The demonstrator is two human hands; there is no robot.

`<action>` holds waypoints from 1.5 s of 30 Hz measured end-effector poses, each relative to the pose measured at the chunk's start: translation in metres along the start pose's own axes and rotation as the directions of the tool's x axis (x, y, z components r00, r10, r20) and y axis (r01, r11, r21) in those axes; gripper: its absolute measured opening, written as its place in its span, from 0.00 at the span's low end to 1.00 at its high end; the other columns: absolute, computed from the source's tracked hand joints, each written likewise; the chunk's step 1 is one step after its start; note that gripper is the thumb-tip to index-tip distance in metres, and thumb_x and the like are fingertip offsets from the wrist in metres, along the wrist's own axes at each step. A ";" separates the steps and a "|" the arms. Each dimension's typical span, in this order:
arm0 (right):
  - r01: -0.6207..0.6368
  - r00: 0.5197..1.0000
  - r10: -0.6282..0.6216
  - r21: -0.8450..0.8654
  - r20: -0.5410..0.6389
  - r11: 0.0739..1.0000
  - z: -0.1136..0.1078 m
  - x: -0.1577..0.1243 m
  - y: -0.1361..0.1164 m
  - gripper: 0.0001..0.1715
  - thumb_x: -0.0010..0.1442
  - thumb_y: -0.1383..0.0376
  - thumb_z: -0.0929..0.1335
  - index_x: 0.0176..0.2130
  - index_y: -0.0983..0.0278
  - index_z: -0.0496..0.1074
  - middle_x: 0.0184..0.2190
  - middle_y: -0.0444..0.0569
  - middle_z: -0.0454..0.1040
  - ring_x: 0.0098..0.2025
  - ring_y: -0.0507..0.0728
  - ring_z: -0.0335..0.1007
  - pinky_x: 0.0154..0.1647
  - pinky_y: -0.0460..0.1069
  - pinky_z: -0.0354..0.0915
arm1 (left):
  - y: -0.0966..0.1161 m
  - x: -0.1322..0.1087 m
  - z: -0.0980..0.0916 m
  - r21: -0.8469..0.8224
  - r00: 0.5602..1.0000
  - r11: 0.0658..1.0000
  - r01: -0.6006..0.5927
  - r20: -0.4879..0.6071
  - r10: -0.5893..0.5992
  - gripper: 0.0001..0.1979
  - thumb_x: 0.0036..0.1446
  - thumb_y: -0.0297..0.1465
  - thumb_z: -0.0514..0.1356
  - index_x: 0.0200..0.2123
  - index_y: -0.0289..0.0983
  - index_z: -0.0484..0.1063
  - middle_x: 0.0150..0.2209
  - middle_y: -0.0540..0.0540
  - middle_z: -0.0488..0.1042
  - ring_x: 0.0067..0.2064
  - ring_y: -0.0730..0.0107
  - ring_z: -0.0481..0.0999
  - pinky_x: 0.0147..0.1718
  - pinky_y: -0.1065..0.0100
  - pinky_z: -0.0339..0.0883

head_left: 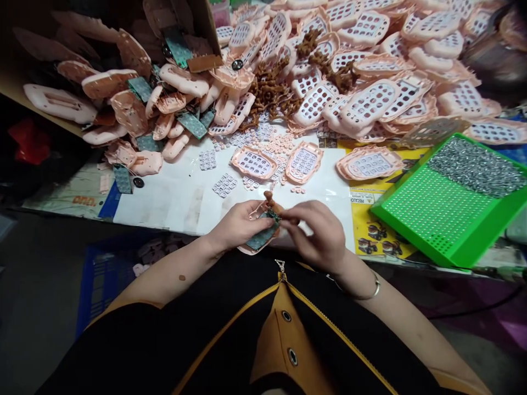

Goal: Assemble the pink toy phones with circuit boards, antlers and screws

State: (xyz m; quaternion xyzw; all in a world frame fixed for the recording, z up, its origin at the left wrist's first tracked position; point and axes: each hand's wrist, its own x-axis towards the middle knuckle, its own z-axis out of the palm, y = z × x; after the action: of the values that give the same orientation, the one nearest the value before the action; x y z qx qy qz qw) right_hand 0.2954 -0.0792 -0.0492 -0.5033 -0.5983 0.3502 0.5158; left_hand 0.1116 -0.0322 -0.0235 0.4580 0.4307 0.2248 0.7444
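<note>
My left hand [239, 224] is closed around a pale pink plastic shell [252, 250], its thumb lying over a green circuit board [260, 237] inside. A small brown plastic piece [269, 198] stands up at the shell's far end. My right hand [319, 233] has its fingers closed at this piece from the right; the fingertips partly cover it. Beyond my hands lie two pink shells with white keypads, one tilted left [254, 163] and one more upright [304, 162]. Small square keys [225, 185] are scattered around them.
An open cardboard box [208, 27] at the left spills pink shells and green boards. Many pink grid shells [368, 104] and tangled brown pieces [272, 90] are piled behind. A green tray [448, 214] of metal screws is at the right; a blue crate [93, 285] stands below left.
</note>
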 end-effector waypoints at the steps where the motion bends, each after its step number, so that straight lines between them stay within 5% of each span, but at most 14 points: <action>1: 0.081 0.996 -0.078 -0.057 0.048 0.995 0.000 0.000 -0.004 0.09 0.56 0.57 0.73 0.38 0.57 0.77 0.32 0.49 0.77 0.34 0.58 0.71 0.40 0.57 0.68 | 0.000 0.000 0.000 0.060 0.999 0.998 -0.037 -0.014 0.038 0.16 0.47 0.36 0.70 0.38 0.33 0.75 0.33 0.45 0.79 0.34 0.68 0.78 0.37 0.67 0.71; 3: 0.113 0.993 -0.111 -0.043 0.035 0.993 0.001 0.005 -0.010 0.11 0.57 0.54 0.73 0.37 0.56 0.76 0.32 0.49 0.76 0.34 0.58 0.71 0.39 0.57 0.68 | -0.001 0.001 0.000 0.142 0.995 0.985 -0.096 -0.009 0.099 0.14 0.48 0.35 0.69 0.37 0.33 0.76 0.34 0.45 0.79 0.35 0.68 0.78 0.38 0.69 0.71; 6: -0.100 0.967 0.150 0.231 -0.207 0.968 -0.002 0.020 -0.003 0.16 0.60 0.47 0.68 0.35 0.56 0.72 0.28 0.44 0.71 0.27 0.53 0.67 0.30 0.52 0.67 | -0.006 0.001 -0.002 0.105 0.999 0.993 -0.046 0.008 0.046 0.17 0.51 0.36 0.68 0.42 0.34 0.76 0.36 0.43 0.80 0.35 0.66 0.79 0.37 0.67 0.73; 10: -0.223 0.873 0.369 0.411 -0.320 0.884 -0.020 0.030 0.007 0.13 0.56 0.53 0.73 0.36 0.57 0.70 0.24 0.39 0.67 0.20 0.48 0.60 0.22 0.47 0.61 | -0.009 -0.001 -0.010 -0.021 0.999 0.999 0.044 0.013 -0.044 0.20 0.51 0.37 0.68 0.46 0.34 0.75 0.37 0.41 0.81 0.35 0.64 0.81 0.35 0.65 0.75; 13: -0.237 0.911 0.261 0.113 -0.319 0.965 -0.044 0.015 -0.011 0.11 0.55 0.56 0.74 0.33 0.59 0.73 0.25 0.42 0.72 0.23 0.51 0.65 0.25 0.49 0.64 | -0.006 -0.001 -0.016 -0.090 0.999 0.995 0.037 -0.011 -0.038 0.21 0.51 0.37 0.69 0.47 0.34 0.75 0.35 0.42 0.81 0.33 0.65 0.81 0.33 0.67 0.75; 15: -0.223 0.959 0.184 -0.175 -0.217 0.959 -0.063 0.000 -0.029 0.10 0.56 0.56 0.74 0.34 0.58 0.75 0.28 0.46 0.76 0.27 0.53 0.69 0.29 0.50 0.65 | -0.003 -0.001 -0.017 -0.112 0.998 0.993 0.035 -0.045 -0.040 0.22 0.49 0.36 0.70 0.47 0.34 0.75 0.34 0.43 0.81 0.32 0.66 0.80 0.32 0.67 0.75; 19: -0.087 0.990 0.141 -0.660 0.030 0.746 -0.082 -0.009 -0.040 0.12 0.57 0.52 0.73 0.31 0.58 0.77 0.25 0.47 0.76 0.26 0.55 0.67 0.27 0.51 0.56 | 0.001 0.003 -0.011 -0.124 0.997 0.991 0.060 -0.034 -0.065 0.22 0.47 0.36 0.71 0.45 0.33 0.75 0.33 0.44 0.81 0.30 0.66 0.80 0.30 0.68 0.75; 23: -0.058 0.986 0.145 -0.637 0.084 0.768 -0.077 0.025 -0.019 0.21 0.49 0.48 0.77 0.38 0.58 0.78 0.19 0.44 0.71 0.24 0.55 0.65 0.27 0.50 0.54 | 0.000 0.004 -0.006 -0.112 0.997 0.991 0.075 0.013 -0.074 0.21 0.49 0.36 0.70 0.45 0.33 0.75 0.35 0.42 0.81 0.32 0.65 0.81 0.32 0.67 0.76; 27: -0.101 0.988 0.150 -0.590 0.035 0.801 -0.085 0.045 -0.006 0.18 0.60 0.48 0.70 0.40 0.58 0.77 0.24 0.46 0.74 0.27 0.55 0.68 0.30 0.51 0.57 | 0.000 0.001 -0.010 -0.106 0.997 0.993 0.058 -0.044 -0.063 0.22 0.48 0.36 0.71 0.45 0.34 0.75 0.35 0.42 0.81 0.32 0.63 0.81 0.31 0.66 0.76; 34: 0.013 0.965 0.188 -0.745 0.185 0.667 -0.071 -0.011 0.019 0.16 0.61 0.53 0.69 0.37 0.62 0.76 0.35 0.56 0.74 0.38 0.61 0.68 0.39 0.55 0.61 | 0.006 0.004 -0.008 -0.156 0.995 0.985 0.077 -0.050 -0.086 0.22 0.44 0.35 0.72 0.42 0.33 0.75 0.31 0.45 0.81 0.29 0.65 0.80 0.29 0.68 0.75; 37: -0.115 0.980 0.188 -0.587 0.064 0.801 -0.055 -0.023 0.022 0.13 0.59 0.55 0.70 0.33 0.62 0.72 0.31 0.52 0.72 0.35 0.59 0.66 0.38 0.54 0.62 | 0.007 0.005 -0.004 -0.166 0.993 0.981 0.097 -0.045 -0.106 0.21 0.44 0.35 0.72 0.41 0.32 0.75 0.30 0.44 0.81 0.29 0.66 0.80 0.28 0.68 0.74; 40: -0.339 0.940 0.336 -0.048 -0.063 0.940 -0.048 -0.018 0.021 0.16 0.53 0.54 0.75 0.33 0.60 0.70 0.26 0.44 0.69 0.28 0.54 0.65 0.31 0.50 0.62 | 0.006 0.005 -0.002 -0.159 0.996 0.983 0.088 0.007 -0.088 0.19 0.47 0.34 0.71 0.42 0.32 0.75 0.31 0.44 0.81 0.30 0.67 0.80 0.30 0.70 0.74; 42: -0.389 0.900 0.430 0.310 -0.075 0.867 -0.043 -0.010 0.019 0.18 0.50 0.55 0.77 0.38 0.60 0.72 0.26 0.41 0.71 0.28 0.52 0.66 0.30 0.49 0.63 | 0.004 0.004 -0.002 -0.146 0.997 0.987 0.064 0.047 -0.058 0.17 0.50 0.34 0.69 0.43 0.33 0.76 0.33 0.44 0.81 0.31 0.68 0.80 0.32 0.70 0.74; 45: -0.398 0.876 0.483 0.548 -0.012 0.736 -0.028 0.002 0.015 0.18 0.48 0.58 0.78 0.39 0.61 0.77 0.28 0.42 0.74 0.30 0.50 0.69 0.34 0.47 0.65 | 0.003 0.002 -0.002 -0.122 0.995 0.992 0.022 0.095 -0.010 0.15 0.54 0.34 0.67 0.44 0.34 0.76 0.33 0.44 0.80 0.32 0.70 0.79 0.33 0.70 0.73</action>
State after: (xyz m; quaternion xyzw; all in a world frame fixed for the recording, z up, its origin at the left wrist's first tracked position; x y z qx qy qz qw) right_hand 0.3266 -0.0759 -0.0565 -0.4941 -0.3000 0.5736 0.5805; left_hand 0.1113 -0.0286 -0.0223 0.4181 0.3842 0.2230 0.7924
